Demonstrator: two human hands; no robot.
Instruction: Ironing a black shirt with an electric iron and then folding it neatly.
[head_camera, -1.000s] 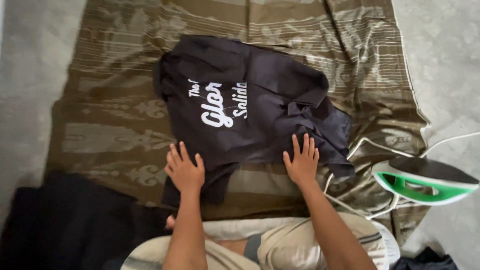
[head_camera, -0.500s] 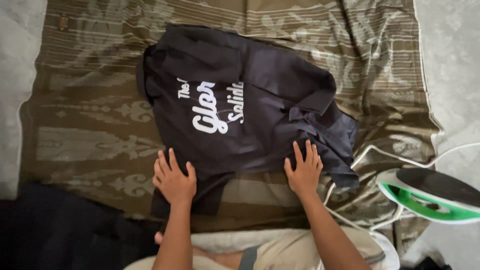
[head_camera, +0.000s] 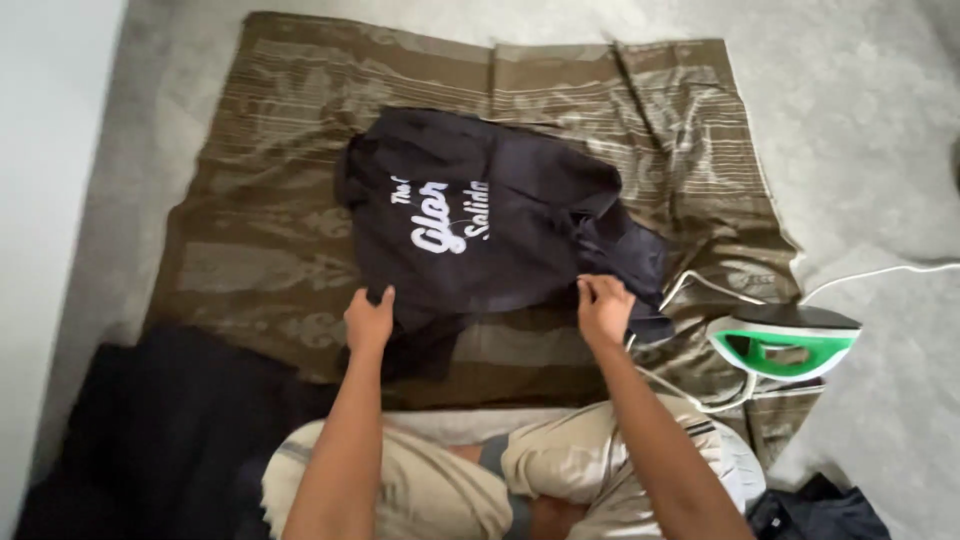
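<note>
Both flat hands have now curled: left hand (head_camera: 368, 320) and right hand (head_camera: 603, 308) pinch the dark shirt's (head_camera: 480, 225) near edge, ready to lift it.

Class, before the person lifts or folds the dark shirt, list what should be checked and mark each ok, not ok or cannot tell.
1. Left hand grips the shirt hem: ok.
2. Right hand grips the hem: ok.
3. Shirt lies flat: not ok, bunched at right.
4. Iron off the shirt: ok.
5. Cord clear of the shirt: cannot tell.
6. Brown cloth spread beneath: ok.
</note>
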